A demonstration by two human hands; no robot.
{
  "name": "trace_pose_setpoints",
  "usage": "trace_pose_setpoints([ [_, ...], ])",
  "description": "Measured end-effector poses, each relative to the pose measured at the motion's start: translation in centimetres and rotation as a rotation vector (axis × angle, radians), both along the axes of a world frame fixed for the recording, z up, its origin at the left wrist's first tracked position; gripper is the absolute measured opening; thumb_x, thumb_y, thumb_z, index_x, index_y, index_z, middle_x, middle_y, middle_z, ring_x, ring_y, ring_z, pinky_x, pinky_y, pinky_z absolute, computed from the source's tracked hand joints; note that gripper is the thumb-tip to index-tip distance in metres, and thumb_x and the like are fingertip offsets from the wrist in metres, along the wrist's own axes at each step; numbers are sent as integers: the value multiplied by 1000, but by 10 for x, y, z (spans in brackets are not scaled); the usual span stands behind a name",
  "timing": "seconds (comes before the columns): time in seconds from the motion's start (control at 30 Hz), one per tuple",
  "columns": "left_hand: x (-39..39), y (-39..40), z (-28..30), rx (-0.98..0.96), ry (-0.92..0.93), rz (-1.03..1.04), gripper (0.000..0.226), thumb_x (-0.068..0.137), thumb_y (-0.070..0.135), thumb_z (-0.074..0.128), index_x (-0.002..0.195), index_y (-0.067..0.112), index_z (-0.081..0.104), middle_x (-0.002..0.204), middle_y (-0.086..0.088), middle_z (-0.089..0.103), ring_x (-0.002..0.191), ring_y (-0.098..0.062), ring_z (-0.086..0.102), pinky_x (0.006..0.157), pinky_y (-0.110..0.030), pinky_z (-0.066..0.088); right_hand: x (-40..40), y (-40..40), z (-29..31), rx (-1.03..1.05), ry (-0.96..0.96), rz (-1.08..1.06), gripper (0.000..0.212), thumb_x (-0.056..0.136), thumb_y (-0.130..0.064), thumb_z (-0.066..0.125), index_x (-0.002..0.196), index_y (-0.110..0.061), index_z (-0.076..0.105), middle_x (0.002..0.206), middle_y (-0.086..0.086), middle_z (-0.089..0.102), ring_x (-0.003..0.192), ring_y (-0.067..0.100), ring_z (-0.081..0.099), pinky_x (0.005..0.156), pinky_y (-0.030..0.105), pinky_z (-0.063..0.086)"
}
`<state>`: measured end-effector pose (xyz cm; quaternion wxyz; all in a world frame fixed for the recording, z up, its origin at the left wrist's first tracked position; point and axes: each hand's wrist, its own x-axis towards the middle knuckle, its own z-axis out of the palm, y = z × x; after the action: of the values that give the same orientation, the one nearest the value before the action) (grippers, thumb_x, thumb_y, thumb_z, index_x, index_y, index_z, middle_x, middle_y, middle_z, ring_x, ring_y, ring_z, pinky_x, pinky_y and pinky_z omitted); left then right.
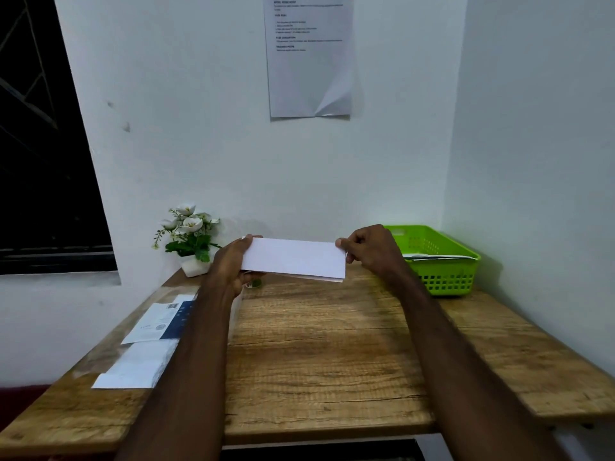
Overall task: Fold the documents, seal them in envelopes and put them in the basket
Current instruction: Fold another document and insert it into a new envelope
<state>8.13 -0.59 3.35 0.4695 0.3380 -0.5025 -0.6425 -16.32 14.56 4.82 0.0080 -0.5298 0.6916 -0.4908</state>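
I hold a folded white document in the air above the far part of the wooden table. My left hand grips its left end, thumb on top. My right hand pinches its right end between thumb and curled fingers. Layered paper edges show along the document's lower right side. The green plastic basket stands at the far right of the table with white envelopes or papers lying inside it. A stack of white paper and a printed blue-and-white packet lie at the table's left.
A small pot of white artificial flowers stands at the far left by the wall. A printed sheet is taped to the wall above. A small greenish object sits under my left hand. Walls close off the back and right side.
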Motion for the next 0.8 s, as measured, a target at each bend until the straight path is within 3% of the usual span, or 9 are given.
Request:
trace_pose_setpoints([
  [0.27,-3,3,-3,59,-42,42,19,100,31,60,98,17,73,104,-10,69,91,-25,67,57,-37,57,0,0,-5,92,-124,-27,34,96,-31,66,73,-7,74,64,4,74,54,20,66,52,36,58],
  [0.47,-12,15,-3,147,-118,-32,23,106,20,52,120,2,50,105,-17,59,90,-32,64,55,-48,63,1,-2,-7,44,-212,-185,38,98,-32,55,73,-11,72,62,4,73,50,25,66,58,45,62],
  [0.67,-19,22,-11,26,-539,-107,21,109,13,41,98,2,54,94,-21,69,80,-34,73,66,-46,63,2,-2,-11,160,-97,-187,37,93,-34,60,69,-8,74,60,4,73,59,34,73,61,49,64],
  [0.8,-23,11,-22,-157,-816,-41,20,103,16,58,107,-3,62,97,-22,73,83,-32,76,73,-45,65,6,-3,-12,209,-73,-141,36,93,-33,62,70,-8,74,62,4,74,64,35,74,61,47,64],
])
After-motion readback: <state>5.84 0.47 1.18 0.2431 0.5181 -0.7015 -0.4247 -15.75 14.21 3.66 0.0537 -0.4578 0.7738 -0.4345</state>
